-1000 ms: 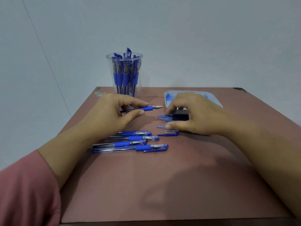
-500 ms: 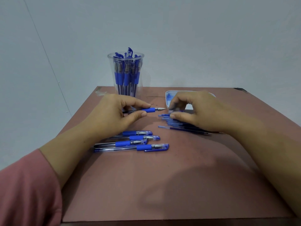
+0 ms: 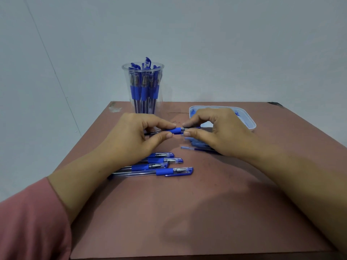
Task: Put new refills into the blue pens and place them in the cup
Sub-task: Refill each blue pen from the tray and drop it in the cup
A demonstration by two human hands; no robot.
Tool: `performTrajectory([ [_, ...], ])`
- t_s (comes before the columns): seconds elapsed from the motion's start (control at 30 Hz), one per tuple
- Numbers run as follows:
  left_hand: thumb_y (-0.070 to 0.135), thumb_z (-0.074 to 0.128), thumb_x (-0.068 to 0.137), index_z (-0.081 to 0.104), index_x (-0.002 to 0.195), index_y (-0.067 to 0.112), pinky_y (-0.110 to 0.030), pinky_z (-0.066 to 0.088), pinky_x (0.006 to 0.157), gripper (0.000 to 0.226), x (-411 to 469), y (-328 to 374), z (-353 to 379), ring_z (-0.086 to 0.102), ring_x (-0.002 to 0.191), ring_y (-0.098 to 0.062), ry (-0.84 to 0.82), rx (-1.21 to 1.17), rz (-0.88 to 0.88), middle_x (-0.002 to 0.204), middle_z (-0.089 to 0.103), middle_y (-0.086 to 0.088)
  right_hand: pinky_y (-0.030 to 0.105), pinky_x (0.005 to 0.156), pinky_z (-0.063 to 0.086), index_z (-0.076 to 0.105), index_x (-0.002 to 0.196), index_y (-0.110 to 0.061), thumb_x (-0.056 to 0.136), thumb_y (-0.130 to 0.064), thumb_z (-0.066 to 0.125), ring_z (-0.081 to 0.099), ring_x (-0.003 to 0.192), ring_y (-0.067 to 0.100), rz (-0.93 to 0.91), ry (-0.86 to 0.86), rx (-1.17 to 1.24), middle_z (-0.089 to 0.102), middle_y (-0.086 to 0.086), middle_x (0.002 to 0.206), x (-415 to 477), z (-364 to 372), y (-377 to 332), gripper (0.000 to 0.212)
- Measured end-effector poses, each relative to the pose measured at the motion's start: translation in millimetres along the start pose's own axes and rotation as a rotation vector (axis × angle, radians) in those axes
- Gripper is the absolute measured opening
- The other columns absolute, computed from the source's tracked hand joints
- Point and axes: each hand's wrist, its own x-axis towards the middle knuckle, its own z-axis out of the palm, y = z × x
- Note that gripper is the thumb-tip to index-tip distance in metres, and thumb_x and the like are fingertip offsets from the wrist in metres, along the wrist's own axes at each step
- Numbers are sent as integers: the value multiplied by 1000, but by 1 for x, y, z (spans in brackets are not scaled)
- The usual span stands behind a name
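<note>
The left hand (image 3: 135,136) pinches a blue pen (image 3: 175,130) by its blue grip, thumb under and first finger on top, with the other fingers curled in. The right hand (image 3: 216,132) pinches the same pen at its tip end with thumb and first finger. The two hands almost touch. The pen is held up off the worktop (image 3: 187,212), lying flat in the air, its tip end towards 3 o'clock.

At 6 o'clock from the left hand, four capped pens (image 3: 159,166) lie side by side on the worktop, caps towards 3 o'clock. At 6 o'clock under the right hand sits a small heap of thin refills (image 3: 195,145), partly hidden by the hand.

At 12 o'clock from the left hand stands a clear cup (image 3: 161,67), upright and full of blue pens (image 3: 143,91). At 1 o'clock from the right hand is a pale tray (image 3: 249,122) with blue smears inside. What it holds I cannot tell.

A pink sleeve (image 3: 28,222) covers the left arm at 7 o'clock.
</note>
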Motion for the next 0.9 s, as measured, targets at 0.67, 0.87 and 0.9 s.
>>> performTrajectory([
  [0.67, 89, 40, 66, 21, 151, 36, -20, 35, 101, 101, -11, 13, -6, 41, 125, 1, -305, 323, -125, 139, 41, 20, 23, 81, 44, 56, 82, -44, 90, -25, 64, 56, 90, -3, 140, 9, -131, 62, -32, 84, 4, -31, 22, 22],
  [0.87, 96, 48, 46, 5, 153, 34, -20, 20, 112, 130, -15, 17, -10, 18, 142, 0, -559, 337, -253, 156, 10, 21, 26, 78, 43, 60, 92, -27, 91, -15, 63, 57, 88, 13, 200, 54, -185, 61, -14, 87, 4, -46, 43, 12],
  [0.9, 98, 49, 44, 4, 153, 35, -23, 19, 115, 134, -15, 16, -10, 14, 143, 0, -591, 342, -268, 157, 6, 21, 25, 78, 41, 61, 93, -24, 91, -14, 63, 56, 88, 14, 210, 73, -192, 62, -9, 88, 4, -49, 45, 10],
])
